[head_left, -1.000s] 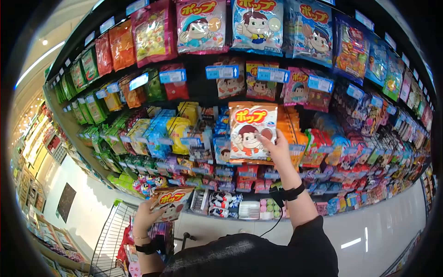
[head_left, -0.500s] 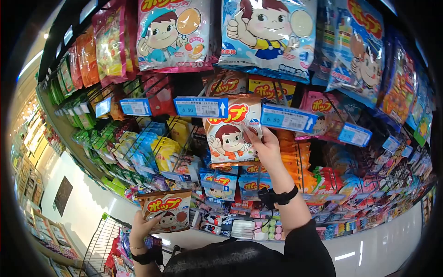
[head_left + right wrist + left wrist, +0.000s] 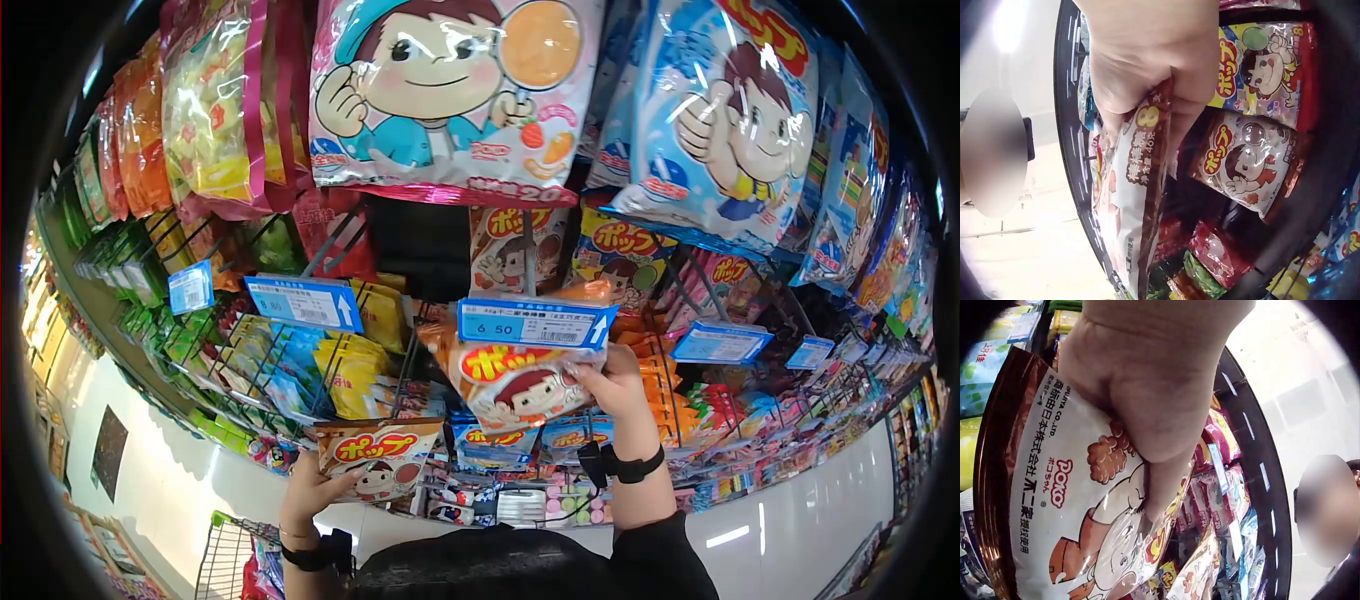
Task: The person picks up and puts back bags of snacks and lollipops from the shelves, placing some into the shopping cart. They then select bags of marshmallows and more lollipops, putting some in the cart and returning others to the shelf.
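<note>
My right hand (image 3: 618,385) pinches the right side of a brown-and-white candy bag (image 3: 525,385), which tilts just under a blue price tag (image 3: 535,324) that covers its top edge. In the right wrist view the thumb and fingers grip that bag (image 3: 1132,187) by its edge, near a similar bag (image 3: 1244,164) hanging on the rack. Lower left, my left hand (image 3: 318,492) holds a second brown-topped bag (image 3: 378,462), thumb across its front. The left wrist view shows this bag (image 3: 1066,487) close up under the hand (image 3: 1154,394).
Large candy bags (image 3: 450,90) hang above, with another brown bag (image 3: 515,250) and a yellow one (image 3: 620,258) behind the tags. Yellow packets (image 3: 352,372) hang at left. A wire cart (image 3: 225,560) stands at lower left. A person (image 3: 1329,512) appears in the left wrist view.
The shelf looks nearer. The right hand's bag has gone from upright to tilted, its top now behind the price tag. The left hand still holds its bag, slightly farther right.
</note>
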Tool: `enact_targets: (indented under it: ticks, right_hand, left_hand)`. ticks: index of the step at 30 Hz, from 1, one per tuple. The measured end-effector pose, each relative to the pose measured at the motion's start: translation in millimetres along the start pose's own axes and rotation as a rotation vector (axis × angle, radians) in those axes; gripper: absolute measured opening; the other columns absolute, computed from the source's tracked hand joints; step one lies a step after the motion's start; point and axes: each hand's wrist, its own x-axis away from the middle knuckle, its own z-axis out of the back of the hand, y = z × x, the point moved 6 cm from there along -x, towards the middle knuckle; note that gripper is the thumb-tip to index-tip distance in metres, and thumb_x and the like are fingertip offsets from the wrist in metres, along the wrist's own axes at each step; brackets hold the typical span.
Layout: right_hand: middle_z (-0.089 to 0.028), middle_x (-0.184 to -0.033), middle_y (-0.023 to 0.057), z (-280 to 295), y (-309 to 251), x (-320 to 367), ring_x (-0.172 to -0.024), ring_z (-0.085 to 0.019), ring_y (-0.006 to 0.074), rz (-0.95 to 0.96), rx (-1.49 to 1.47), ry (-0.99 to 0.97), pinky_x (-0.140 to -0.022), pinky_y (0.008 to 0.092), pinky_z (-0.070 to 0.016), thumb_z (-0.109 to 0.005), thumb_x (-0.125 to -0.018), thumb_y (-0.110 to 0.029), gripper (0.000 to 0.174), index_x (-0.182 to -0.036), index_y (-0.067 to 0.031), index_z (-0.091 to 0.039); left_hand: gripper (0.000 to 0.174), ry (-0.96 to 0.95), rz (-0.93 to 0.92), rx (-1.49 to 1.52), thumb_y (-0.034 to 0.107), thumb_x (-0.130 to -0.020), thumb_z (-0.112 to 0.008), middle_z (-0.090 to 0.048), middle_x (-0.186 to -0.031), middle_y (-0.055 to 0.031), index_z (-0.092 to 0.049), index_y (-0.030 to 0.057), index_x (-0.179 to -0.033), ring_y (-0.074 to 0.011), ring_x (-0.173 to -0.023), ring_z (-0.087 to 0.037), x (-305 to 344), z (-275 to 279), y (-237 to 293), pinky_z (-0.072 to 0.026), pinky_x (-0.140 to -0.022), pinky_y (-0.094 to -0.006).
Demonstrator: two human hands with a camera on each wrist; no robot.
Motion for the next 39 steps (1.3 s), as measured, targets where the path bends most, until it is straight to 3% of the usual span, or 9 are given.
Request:
enact_targets:
  ticks: [3, 6, 9, 11, 17, 19, 28, 37, 39]
  right_hand:
    - [-0.065, -0.076, 0.0074, -4.2, 5.5, 12.1, -0.067, -0.058, 0.0085, -0.092, -0.034, -0.021, -0.06, 0.0234, -0.0449, -0.063, -0.079, -0.014, 0.018, -0.09, 0.0011, -0.064]
    - [-0.063, -0.08, 0.0037, -2.5, -4.2, 10.0, -0.068, -0.056, 0.0084, -0.091, -0.147, 0.248, -0.059, 0.0221, -0.0438, -0.06, -0.08, -0.01, 0.018, -0.094, 0.0017, -0.062]
    - [-0.061, -0.085, 0.0042, -9.0, -8.2, 11.1, -0.069, -0.054, 0.0085, -0.043, -0.248, 0.26, -0.06, 0.0218, -0.0428, -0.057, -0.084, -0.008, 0.016, -0.098, 0.0004, -0.059]
    - [-0.06, -0.083, 0.0037, -14.7, -12.8, 17.4, -0.068, -0.053, 0.0083, -0.052, -0.254, 0.283, -0.061, 0.0214, -0.0423, -0.056, -0.085, -0.008, 0.015, -0.098, -0.0002, -0.058]
    - [-0.058, -0.078, 0.0007, -26.4, -17.5, 28.2, -0.068, -0.052, 0.0066, -0.101, -0.26, 0.396, -0.064, 0.0195, -0.0416, -0.052, -0.089, -0.008, 0.015, -0.1, -0.0019, -0.057]
    - [-0.062, -0.1, 0.0078, -27.4, -9.9, 37.3, -0.088, -0.062, 0.0154, -0.194, -0.333, 0.465, -0.078, 0.0284, -0.0497, -0.05, -0.09, -0.014, 0.026, -0.112, 0.0002, -0.052]
    - [-0.062, -0.105, 0.0105, -47.1, -22.7, 47.5, -0.09, -0.062, 0.0167, -0.22, -0.348, 0.573, -0.078, 0.0286, -0.05, -0.048, -0.092, -0.013, 0.026, -0.113, 0.0005, -0.052]
    - [-0.06, -0.109, 0.0103, -45.6, -12.3, 59.8, -0.095, -0.061, 0.0173, -0.297, -0.292, 0.638, -0.081, 0.0305, -0.0491, -0.046, -0.091, -0.01, 0.027, -0.116, 0.001, -0.051]
    - [-0.053, -0.12, 0.0161, -48.1, -17.4, 67.6, -0.104, -0.057, 0.0248, -0.213, -0.241, 0.571, -0.087, 0.0377, -0.0476, -0.045, -0.092, -0.019, 0.043, -0.128, 0.0033, -0.038]
  left_hand:
    - [0.034, -0.024, -0.09, -0.027, 0.014, -0.07, -0.074, -0.065, -0.078, -0.0113, -0.062, -0.0052, -0.095, -0.0147, -0.07, -0.06, -12.5, 11.1, 5.8, -0.0473, -0.065, -0.0288]
    - [0.036, -0.101, -0.008, 0.004, 0.019, -0.068, -0.076, -0.064, -0.075, -0.0124, -0.063, -0.0059, -0.091, -0.0156, -0.069, -0.059, -24.3, 22.3, -13.3, -0.0465, -0.063, -0.0297]
    - [0.038, -0.103, 0.037, -0.063, 0.022, -0.066, -0.078, -0.063, -0.071, -0.0128, -0.064, -0.0058, -0.088, -0.0169, -0.065, -0.058, -28.6, 32.2, -43.0, -0.0456, -0.061, -0.0308]
    - [0.038, -0.074, -0.108, -0.013, 0.023, -0.066, -0.078, -0.062, -0.068, -0.0134, -0.064, -0.006, -0.086, -0.0185, -0.061, -0.058, -34.2, 35.8, -49.8, -0.0445, -0.058, -0.0318]
    - [0.032, -0.233, -0.169, 0.099, 0.022, -0.07, -0.073, -0.063, -0.074, -0.0145, -0.064, -0.0037, -0.088, -0.0275, -0.063, -0.059, -51.6, 39.3, -23.5, -0.0439, -0.058, -0.0328]
    - [0.031, -0.209, -0.304, -0.152, 0.022, -0.07, -0.073, -0.061, -0.068, -0.0155, -0.064, -0.0039, -0.084, -0.0304, -0.06, -0.058, -54.4, 44.9, -19.7, -0.0439, -0.057, -0.0332]
    - [0.03, -0.347, -0.273, -0.141, 0.025, -0.071, -0.071, -0.06, -0.066, -0.0172, -0.063, -0.0031, -0.079, -0.0331, -0.058, -0.057, -56.1, 57.7, -54.7, -0.0438, -0.054, -0.0353]
    - [0.025, -0.246, -0.376, 0.01, 0.019, -0.072, -0.07, -0.065, -0.073, -0.0144, -0.065, -0.002, -0.085, -0.0294, -0.065, -0.063, -55.4, 68.7, -58.7, -0.0473, -0.058, -0.0317]
    - [0.025, -0.25, -0.366, -0.015, 0.019, -0.072, -0.07, -0.065, -0.073, -0.0142, -0.065, -0.0021, -0.085, -0.0295, -0.065, -0.063, -54.5, 71.3, -62.6, -0.0473, -0.059, -0.0316]
